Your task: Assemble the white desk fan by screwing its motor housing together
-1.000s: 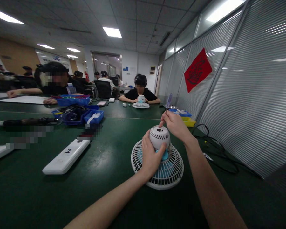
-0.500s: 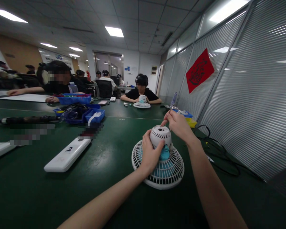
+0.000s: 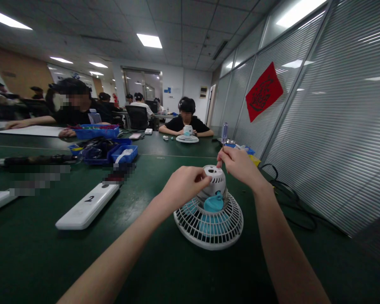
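Note:
A small fan (image 3: 210,236) stands face down on the green table, its white slotted grille flat below and its white motor housing upward. A turquoise knob shows on the near side. My left hand (image 3: 185,183) is closed at the upper left of the housing, thumb along its near side, fingertips partly hidden. In my right hand (image 3: 240,162) is a screwdriver (image 3: 224,131), pinched by its shaft, with the clear purplish handle pointing up. Its lower end is hidden behind my fingers near the housing's top rim.
A white power bank marked 2 (image 3: 88,204) lies left of the fan. Blue trays (image 3: 106,156) with cables stand behind it, beside a dark corded tool (image 3: 38,160). Black cables (image 3: 291,202) run along the right edge. Across the table, a person (image 3: 186,120) sits behind another fan (image 3: 187,138).
My left hand has shifted up from the housing's side to its upper left, uncovering more of the turquoise knob. The screwdriver has swung from tilted to nearly upright.

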A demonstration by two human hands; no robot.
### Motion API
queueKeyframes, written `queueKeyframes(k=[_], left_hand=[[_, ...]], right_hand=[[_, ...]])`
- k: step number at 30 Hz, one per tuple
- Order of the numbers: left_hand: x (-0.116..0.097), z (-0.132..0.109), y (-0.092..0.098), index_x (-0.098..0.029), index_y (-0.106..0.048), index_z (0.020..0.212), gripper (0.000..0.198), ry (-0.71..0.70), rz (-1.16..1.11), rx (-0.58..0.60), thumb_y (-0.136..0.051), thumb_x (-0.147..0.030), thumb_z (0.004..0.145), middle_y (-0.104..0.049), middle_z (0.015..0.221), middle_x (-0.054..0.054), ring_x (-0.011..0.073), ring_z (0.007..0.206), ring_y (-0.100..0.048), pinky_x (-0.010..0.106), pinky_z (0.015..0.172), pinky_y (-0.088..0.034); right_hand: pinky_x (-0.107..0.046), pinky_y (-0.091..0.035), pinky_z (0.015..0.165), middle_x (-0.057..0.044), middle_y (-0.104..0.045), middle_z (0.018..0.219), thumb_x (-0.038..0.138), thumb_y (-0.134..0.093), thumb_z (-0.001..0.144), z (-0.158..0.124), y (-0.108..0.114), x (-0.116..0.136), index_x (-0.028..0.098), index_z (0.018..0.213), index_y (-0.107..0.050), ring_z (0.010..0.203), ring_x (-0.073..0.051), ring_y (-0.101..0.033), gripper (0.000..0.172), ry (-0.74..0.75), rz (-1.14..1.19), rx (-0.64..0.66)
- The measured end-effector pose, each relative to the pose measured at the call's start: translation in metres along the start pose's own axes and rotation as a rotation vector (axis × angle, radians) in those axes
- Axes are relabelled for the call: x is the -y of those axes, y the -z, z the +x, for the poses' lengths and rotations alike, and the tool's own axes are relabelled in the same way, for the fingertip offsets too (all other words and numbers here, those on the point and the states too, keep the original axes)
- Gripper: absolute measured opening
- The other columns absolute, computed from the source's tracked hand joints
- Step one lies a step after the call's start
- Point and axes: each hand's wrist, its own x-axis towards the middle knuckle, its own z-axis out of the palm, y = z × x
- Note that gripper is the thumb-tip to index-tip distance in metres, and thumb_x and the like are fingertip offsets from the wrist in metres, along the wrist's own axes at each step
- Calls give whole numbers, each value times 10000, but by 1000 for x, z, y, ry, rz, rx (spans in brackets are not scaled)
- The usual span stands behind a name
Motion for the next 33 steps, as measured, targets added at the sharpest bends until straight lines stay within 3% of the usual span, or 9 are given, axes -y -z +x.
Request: queueKeyframes(k=[3,9,14,20,27,33], left_hand=[[0,-4,1,-178,-711,730,239,-18,169,174,-529,-311,811,-674,685,54,143,571,-537,277,576,-353],[4,-5,-16,-200,-730,717,144,-8,206,320,-606,-262,755,-694,701,58,155,574,-572,275,589,-415],[7,-3,-22,-200,-715,668,90,9,203,325,-662,-261,707,-681,656,45,157,567,-582,274,584,-422],[14,2,-18,-197,-708,599,131,12,98,380,-648,-248,705,-607,465,-6,112,432,-522,236,514,-376],[30,9,-20,-184,-742,655,150,-35,-33,448,-642,-278,714,-734,656,34,133,592,-631,224,612,-423],[47,14,-21,-210,-716,549,113,-46,-173,455,-673,-213,654,-712,583,-13,124,603,-627,207,651,-439]], right_hand=[[-247,-346,553,-31,-683,678,201,-402,891,-1,0,0,189,692,-534,563,-123,-547,239,-1,-8,33],[-253,-355,552,-36,-682,677,190,-411,882,-1,0,-1,185,669,-538,553,-122,-545,248,-8,-24,73],[-254,-363,550,-32,-676,673,199,-409,886,0,0,-3,184,672,-536,539,-115,-545,249,-13,-7,82],[-251,-382,585,-28,-667,667,185,-390,888,1,-3,-5,181,654,-537,548,-110,-551,276,7,-4,56],[-258,-385,619,-20,-673,656,198,-389,890,3,-6,-11,179,647,-545,554,-113,-564,290,4,-9,23],[-255,-381,608,-21,-670,652,195,-401,886,4,-7,-11,180,649,-544,555,-115,-568,276,-15,-3,16]])
